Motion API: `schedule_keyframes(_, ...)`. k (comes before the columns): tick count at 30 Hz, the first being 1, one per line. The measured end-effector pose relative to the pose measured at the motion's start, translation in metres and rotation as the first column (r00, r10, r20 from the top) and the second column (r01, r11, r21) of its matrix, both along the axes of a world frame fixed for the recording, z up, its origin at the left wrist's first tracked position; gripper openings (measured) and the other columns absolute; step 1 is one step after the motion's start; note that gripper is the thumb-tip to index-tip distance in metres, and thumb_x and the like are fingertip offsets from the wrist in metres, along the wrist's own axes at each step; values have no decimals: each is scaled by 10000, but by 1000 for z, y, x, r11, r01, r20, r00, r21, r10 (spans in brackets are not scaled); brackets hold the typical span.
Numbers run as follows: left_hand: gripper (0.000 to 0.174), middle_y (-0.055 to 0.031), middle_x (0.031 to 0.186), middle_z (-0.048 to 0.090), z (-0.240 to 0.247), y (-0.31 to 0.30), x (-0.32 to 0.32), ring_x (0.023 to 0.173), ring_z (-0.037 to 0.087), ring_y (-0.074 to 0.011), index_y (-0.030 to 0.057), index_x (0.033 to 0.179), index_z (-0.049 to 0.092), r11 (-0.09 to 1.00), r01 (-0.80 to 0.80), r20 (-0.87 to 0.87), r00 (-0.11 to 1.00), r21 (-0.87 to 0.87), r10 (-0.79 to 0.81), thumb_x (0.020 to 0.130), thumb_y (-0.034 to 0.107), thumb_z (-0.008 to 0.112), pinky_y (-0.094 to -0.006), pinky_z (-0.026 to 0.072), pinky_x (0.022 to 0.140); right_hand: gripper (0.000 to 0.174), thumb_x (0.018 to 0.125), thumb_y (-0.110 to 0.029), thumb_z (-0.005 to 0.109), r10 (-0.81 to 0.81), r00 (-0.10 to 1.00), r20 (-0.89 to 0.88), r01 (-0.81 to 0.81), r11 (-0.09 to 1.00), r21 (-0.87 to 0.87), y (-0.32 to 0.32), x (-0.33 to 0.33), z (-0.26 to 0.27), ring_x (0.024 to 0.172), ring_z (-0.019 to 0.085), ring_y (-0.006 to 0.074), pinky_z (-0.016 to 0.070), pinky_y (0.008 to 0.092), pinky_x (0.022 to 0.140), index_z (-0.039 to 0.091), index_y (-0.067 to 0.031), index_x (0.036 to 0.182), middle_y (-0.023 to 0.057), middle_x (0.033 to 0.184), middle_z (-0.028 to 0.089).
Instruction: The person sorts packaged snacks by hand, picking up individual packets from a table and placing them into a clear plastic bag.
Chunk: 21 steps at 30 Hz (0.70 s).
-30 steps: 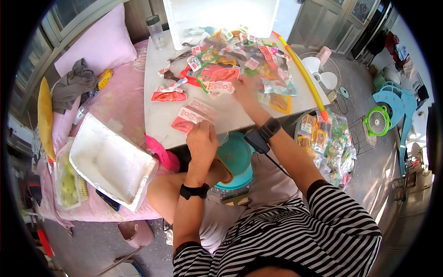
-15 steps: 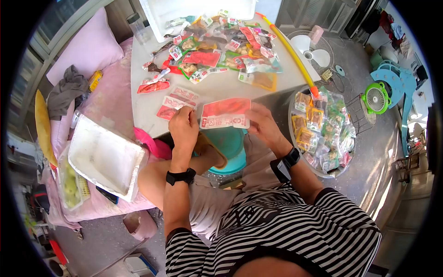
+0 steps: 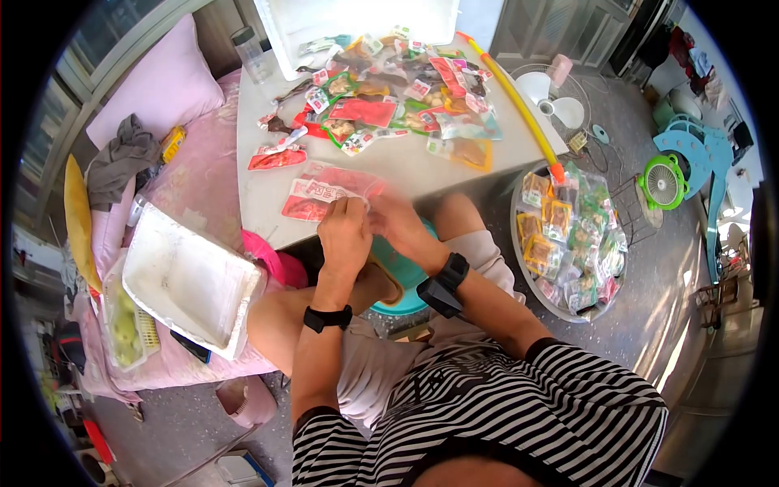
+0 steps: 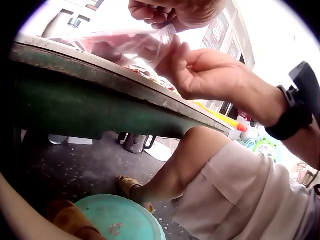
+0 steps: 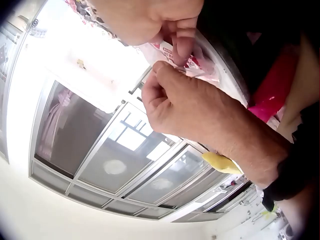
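Two bare hands meet just below the centre of the frame. The left hand (image 3: 344, 238) has its fingers curled, its grip pinching the clear edge of a red-and-white food pouch (image 3: 318, 191). The right hand (image 3: 402, 229) is blurred just beside it; its fingertips are at the same clear film, though I cannot tell whether that grip is pinching or only touching.

The pouch lies at the near edge of the bench (image 3: 264, 213), left of centre, seemingly overlapping another of its kind. It looks light and bendy: slick film around a soft, moist filling, so it would probably sag and slide if lifted by one corner. The flat margin seems the best place to hold, thumb against fingers; squeezing the filled middle could strain the seal.

Right of centre, a round basin (image 3: 527, 284) holds many sealed packets (image 3: 557, 219), and at the left a white foam box (image 3: 195, 276) sits on the pink bed (image 3: 182, 373). Farther up the bench, a smaller red pouch (image 3: 277, 157) lies apart from a mixed heap of packets (image 3: 365, 111). Behind the heap, at the top of the frame, stands a white foam container (image 3: 357, 23). A yellow tube (image 3: 519, 108) slants along the bench's right side, and a green fan (image 3: 664, 183) is at the far right.
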State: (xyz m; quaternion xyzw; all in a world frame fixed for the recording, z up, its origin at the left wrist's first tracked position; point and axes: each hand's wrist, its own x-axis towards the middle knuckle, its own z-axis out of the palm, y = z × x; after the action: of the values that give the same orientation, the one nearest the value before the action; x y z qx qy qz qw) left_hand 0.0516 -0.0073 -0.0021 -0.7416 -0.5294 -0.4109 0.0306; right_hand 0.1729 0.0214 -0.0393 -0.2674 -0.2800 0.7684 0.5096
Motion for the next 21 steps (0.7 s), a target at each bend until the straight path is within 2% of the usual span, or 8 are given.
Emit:
schedule_keyframes(2, 47, -154, 753, 578, 0, 1, -4, 696, 570, -357, 16, 820, 559, 999, -36, 5, 999, 3, 36, 782, 12, 584, -446, 444, 595, 144, 914, -144, 534, -34, 993, 111, 37, 999, -22, 9, -12, 4, 614, 631, 128, 515, 225, 493, 590, -20, 961, 58, 796, 626)
schedule_keyframes(5, 39, -153, 750, 574, 1, 2, -6, 699, 567, -358, 16, 810, 551, 999, -53, 13, 999, 8, 53, 786, 19, 582, -451, 441, 595, 143, 874, -99, 539, 23, 939, 344, -20, 1000, -14, 16, -9, 21, 517, 601, 139, 499, 238, 444, 602, 15, 817, 64, 691, 615)
schedule_keyframes(8, 40, -154, 748, 572, 2, 2, -9, 693, 564, -360, 16, 807, 549, 999, -48, 16, 999, 20, 48, 787, 21, 583, -450, 439, 590, 158, 839, -69, 547, 88, 872, 481, -93, 996, -12, 16, -3, 33, 457, 575, 157, 489, 255, 415, 593, 25, 721, 67, 605, 585)
schedule_keyframes(11, 42, -158, 753, 571, 2, 2, -4, 687, 562, -362, 14, 813, 552, 999, -38, 5, 999, 19, 38, 786, 16, 584, -445, 439, 581, 160, 832, -53, 554, -155, 857, 491, 112, 987, 115, 23, -25, 11, 457, 572, 170, 468, 263, 390, 592, 26, 697, 80, 587, 577)
schedule_keyframes(14, 43, -161, 749, 575, 3, 3, -9, 678, 564, -364, 15, 817, 557, 997, -66, 6, 998, 28, 66, 786, 10, 586, -437, 439, 573, 137, 836, -48, 551, -58, 970, 236, -8, 963, 269, 42, -29, -19, 495, 589, 179, 475, 262, 407, 597, 43, 743, 107, 647, 600)
schedule_keyframes(17, 39, -160, 732, 579, 3, 2, -15, 664, 565, -364, 18, 813, 562, 996, -92, 43, 995, 16, 92, 787, 7, 589, -429, 440, 569, 151, 866, -90, 546, -22, 994, 105, 10, 993, 121, 24, -28, 6, 535, 602, 171, 482, 261, 428, 592, 47, 822, 120, 716, 618)
schedule_keyframes(20, 45, -157, 727, 587, 3, 2, -16, 661, 573, -360, 21, 820, 570, 996, -93, 80, 992, -15, 94, 785, 7, 595, -428, 448, 578, 185, 896, -139, 531, -62, 894, 443, 62, 998, 16, -4, 15, 30, 595, 617, 171, 503, 257, 480, 576, 39, 920, 126, 771, 622)
schedule_keyframes(21, 51, -158, 737, 587, 3, 2, -15, 673, 573, -363, 19, 820, 565, 996, -85, 87, 992, -27, 87, 783, 11, 599, -440, 448, 581, 304, 922, -261, 518, -101, 869, 484, 94, 995, 39, -6, 26, 21, 642, 626, 173, 510, 266, 515, 561, 33, 988, 138, 829, 630)
